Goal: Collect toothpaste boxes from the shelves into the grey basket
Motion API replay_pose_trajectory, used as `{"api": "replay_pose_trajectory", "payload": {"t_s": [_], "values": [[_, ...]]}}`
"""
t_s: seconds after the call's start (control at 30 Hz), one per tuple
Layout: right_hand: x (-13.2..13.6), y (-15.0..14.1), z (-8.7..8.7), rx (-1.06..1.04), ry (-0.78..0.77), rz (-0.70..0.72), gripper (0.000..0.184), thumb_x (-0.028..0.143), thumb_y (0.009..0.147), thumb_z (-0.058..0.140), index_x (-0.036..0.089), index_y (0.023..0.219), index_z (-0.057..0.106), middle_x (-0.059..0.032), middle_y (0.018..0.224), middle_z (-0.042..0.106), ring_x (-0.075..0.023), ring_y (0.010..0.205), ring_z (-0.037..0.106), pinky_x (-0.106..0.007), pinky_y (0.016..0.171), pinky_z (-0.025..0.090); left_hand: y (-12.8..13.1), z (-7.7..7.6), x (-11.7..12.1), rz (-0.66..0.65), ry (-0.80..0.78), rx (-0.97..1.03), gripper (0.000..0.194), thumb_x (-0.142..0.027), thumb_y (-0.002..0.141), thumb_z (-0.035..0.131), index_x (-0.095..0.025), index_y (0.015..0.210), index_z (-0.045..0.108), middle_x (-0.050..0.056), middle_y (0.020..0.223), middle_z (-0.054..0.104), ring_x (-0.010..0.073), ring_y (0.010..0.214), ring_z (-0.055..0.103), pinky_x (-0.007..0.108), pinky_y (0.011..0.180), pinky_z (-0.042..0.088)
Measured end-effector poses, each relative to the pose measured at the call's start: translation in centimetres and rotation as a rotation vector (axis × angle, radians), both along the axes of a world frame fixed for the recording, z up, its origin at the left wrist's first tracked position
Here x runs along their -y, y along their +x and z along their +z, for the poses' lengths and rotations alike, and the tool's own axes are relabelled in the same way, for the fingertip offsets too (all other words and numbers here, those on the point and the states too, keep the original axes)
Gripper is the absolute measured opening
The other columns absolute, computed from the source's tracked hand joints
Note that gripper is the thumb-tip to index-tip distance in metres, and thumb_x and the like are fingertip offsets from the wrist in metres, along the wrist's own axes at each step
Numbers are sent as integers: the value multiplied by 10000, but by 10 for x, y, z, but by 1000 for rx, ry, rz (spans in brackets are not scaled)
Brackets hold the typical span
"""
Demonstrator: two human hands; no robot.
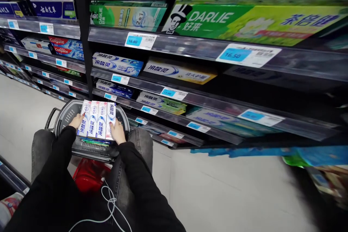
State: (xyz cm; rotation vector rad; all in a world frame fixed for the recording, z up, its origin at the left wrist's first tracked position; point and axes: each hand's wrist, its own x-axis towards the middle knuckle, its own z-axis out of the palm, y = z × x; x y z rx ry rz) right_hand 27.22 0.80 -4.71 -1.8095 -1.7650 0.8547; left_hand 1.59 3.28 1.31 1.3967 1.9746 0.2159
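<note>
A row of several white toothpaste boxes (97, 120) with blue lettering is pressed together, side by side, above a dark grey shopping basket (94, 153). My left hand (77, 121) grips the row at its left side, fingers wrapped on the outer box. At the opposite side my right hand (117, 131) closes on the rightmost box, whose lettering faces the other way round. Beneath the boxes, green and blue packaging (95, 142) shows inside the basket. The basket rests between my knees, and its black handle (51, 117) sticks out at the left.
Shelves of toothpaste boxes run ahead and right, with green Darlie boxes (212, 21) on an upper shelf and Colgate boxes (66, 48) farther left. Price-tagged shelf edges (190, 46) project forward. A red bag (89, 175) and a white cable (110, 197) lie below the basket. Pale floor (206, 188) extends right.
</note>
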Motion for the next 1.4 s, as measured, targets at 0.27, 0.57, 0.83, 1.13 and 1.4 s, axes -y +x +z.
{"api": "replay_pose_trajectory", "payload": {"t_s": [0.27, 0.57, 0.83, 1.13, 1.4], "values": [[2, -4, 3, -8, -31, -21, 571, 334, 958, 347, 24, 1438, 346, -264, 1310, 520, -334, 1174, 545, -445, 1007, 407, 4, -2, -1, -125, -3, -317, 461, -418, 968, 281, -79, 1100, 565, 273, 1159, 647, 372, 1148, 602, 447, 952, 436], [3, -5, 3, -21, -5, -34, 550, 315, 942, 373, 63, 1431, 368, -246, 1270, 545, -321, 1124, 575, -436, 974, 427, 16, -4, -4, -143, 11, -477, 488, -390, 986, 239, -40, 1144, 541, 283, 1045, 674, 363, 1047, 653, 438, 892, 475], [3, -4, 6, -20, -21, -15, 559, 323, 935, 384, 62, 1429, 370, -239, 1288, 525, -322, 1138, 564, -425, 980, 422, 18, -3, -4, -146, 18, -532, 519, -393, 988, 222, -19, 1137, 549, 283, 1036, 672, 359, 1023, 657, 421, 879, 477], [2, -5, 6, -30, -28, -16, 561, 322, 932, 381, 67, 1431, 363, -235, 1304, 506, -321, 1175, 540, -428, 1022, 391, 21, -2, -4, -128, 31, -570, 546, -399, 982, 228, -10, 1080, 599, 282, 1028, 672, 355, 1006, 657, 410, 869, 480], [1, -4, 4, -69, -56, -52, 540, 321, 936, 382, 90, 1424, 369, -226, 1282, 535, -312, 1155, 552, -423, 999, 402, 24, 0, 0, -115, 36, -592, 559, -404, 981, 238, -10, 1072, 625, 281, 1024, 678, 369, 1027, 651, 440, 871, 484]]}}
